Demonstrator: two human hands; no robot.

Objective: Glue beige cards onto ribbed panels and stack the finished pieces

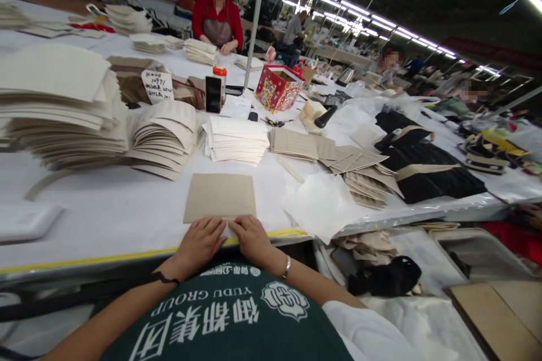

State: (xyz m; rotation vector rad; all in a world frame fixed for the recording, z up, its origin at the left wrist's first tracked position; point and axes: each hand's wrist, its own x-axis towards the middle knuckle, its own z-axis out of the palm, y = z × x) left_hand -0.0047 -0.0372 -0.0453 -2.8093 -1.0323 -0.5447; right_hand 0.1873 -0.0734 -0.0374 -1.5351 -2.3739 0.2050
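Note:
A flat tan rectangular piece (pixel 220 196) lies on the white-covered table near its yellow front edge. My left hand (pixel 203 241) rests on the lower left edge of the piece, fingers bent together with the tips pressed down. Beside it, my right hand (pixel 252 237) presses the same lower edge, its thumb and fingertips close to those of my left hand. A bit of white shows between the two hands. Just behind the tan piece stands a stack of white sheets (pixel 236 138).
Tall stacks of beige pieces (pixel 63 107) stand at the left. Tan pieces (pixel 296 144) and a white sheet (pixel 319 203) lie right of centre, before black fabric items (pixel 432 172). A red box (pixel 279 87) sits further back. Across the table works a person in red (pixel 235 20).

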